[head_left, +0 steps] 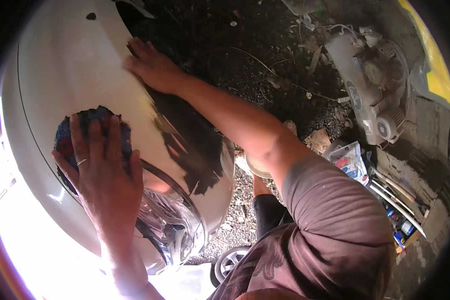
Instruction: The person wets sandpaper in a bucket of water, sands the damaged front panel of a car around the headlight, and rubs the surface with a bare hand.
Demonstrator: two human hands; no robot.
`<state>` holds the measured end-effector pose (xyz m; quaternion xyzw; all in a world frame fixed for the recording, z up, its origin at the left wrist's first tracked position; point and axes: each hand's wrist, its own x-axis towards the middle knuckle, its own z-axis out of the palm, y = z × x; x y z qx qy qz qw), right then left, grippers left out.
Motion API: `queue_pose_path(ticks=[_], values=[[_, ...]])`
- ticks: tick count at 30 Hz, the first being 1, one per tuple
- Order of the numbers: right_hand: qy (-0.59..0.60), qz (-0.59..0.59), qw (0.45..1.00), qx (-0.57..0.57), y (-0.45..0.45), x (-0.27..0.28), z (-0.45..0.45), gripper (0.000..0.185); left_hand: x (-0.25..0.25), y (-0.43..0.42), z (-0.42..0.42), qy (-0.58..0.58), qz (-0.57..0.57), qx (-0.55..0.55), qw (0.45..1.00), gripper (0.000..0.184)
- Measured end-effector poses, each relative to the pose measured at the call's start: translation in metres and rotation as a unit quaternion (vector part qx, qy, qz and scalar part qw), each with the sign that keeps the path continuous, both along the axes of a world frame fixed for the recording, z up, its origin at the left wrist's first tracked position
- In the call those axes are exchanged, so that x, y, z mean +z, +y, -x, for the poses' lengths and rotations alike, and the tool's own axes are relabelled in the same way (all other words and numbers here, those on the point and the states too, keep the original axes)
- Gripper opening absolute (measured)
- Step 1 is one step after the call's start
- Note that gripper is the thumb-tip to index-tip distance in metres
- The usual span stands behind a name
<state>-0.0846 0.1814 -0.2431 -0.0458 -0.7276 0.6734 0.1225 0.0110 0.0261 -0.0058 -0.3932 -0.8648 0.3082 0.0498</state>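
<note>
My left hand [102,170], a ring on one finger, lies palm down on a bunched dark blue cloth [62,132] with reddish patches. It presses the cloth onto the white body panel of a car [50,65]. My right hand [155,67] rests further up, at the edge of the same panel, with fingers stretched out and nothing seen in them. Below it, a dark, ragged-edged area [195,145] runs along the panel's side; whether it is reflection or bare finish I cannot tell. The car's headlight [170,215] sits just right of my left wrist.
A dusty machine with a tank and motor [370,90] stands on the ground at upper right. Below it are a plastic bag [350,160] and a box with cans and long strips [402,225]. A small wheel [227,262] is near my body. Strong glare covers the lower left.
</note>
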Motion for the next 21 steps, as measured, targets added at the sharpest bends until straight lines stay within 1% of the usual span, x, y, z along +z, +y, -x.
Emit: queue_pose_path(ticks=[1,3,6,7,8,10,13,14,15,17,19,21], values=[[-0.003,0.0,1.0,-0.001,-0.003,-0.004,-0.009,0.087,0.001,0.002,0.0,0.005,0.026,0.01,1.0,0.058],[-0.006,-0.027,1.0,0.001,-0.012,-0.008,-0.048,0.092,0.002,0.002,-0.001,0.003,0.024,0.01,1.0,0.057],[-0.033,-0.026,0.998,0.039,-0.036,0.003,-0.181,0.099,0.002,0.0,0.002,-0.001,0.017,0.009,1.0,0.056],[-0.052,-0.021,0.997,0.055,-0.043,0.004,-0.204,0.101,0.002,-0.002,0.002,-0.002,0.01,0.008,1.0,0.056],[-0.051,-0.021,0.997,0.058,-0.042,0.006,-0.196,0.101,0.0,-0.004,0.003,-0.002,0.01,0.011,1.0,0.056],[-0.058,-0.083,0.994,0.048,-0.037,0.013,-0.167,0.1,-0.002,-0.008,0.003,-0.002,-0.029,-0.022,0.999,0.06],[0.016,0.002,1.0,0.013,-0.012,0.011,-0.049,0.097,-0.003,-0.004,0.001,0.008,-0.011,-0.018,1.0,0.059],[0.03,0.022,0.999,0.005,-0.007,0.013,-0.029,0.096,-0.004,-0.004,0.001,0.008,-0.008,-0.02,1.0,0.059],[0.03,0.023,0.999,0.004,-0.01,0.01,-0.037,0.096,-0.005,-0.006,0.002,0.009,-0.018,-0.026,0.999,0.059],[0.029,-0.065,0.997,0.01,-0.021,0.004,-0.078,0.096,-0.003,-0.006,0.002,0.009,-0.031,-0.03,0.999,0.059],[0.025,-0.079,0.996,0.044,-0.032,0.018,-0.161,0.097,0.0,-0.006,0.003,-0.013,-0.031,-0.016,0.999,0.059],[0.009,-0.086,0.995,0.051,-0.041,0.023,-0.19,0.097,-0.001,-0.008,0.004,-0.008,-0.03,-0.013,0.999,0.059]])
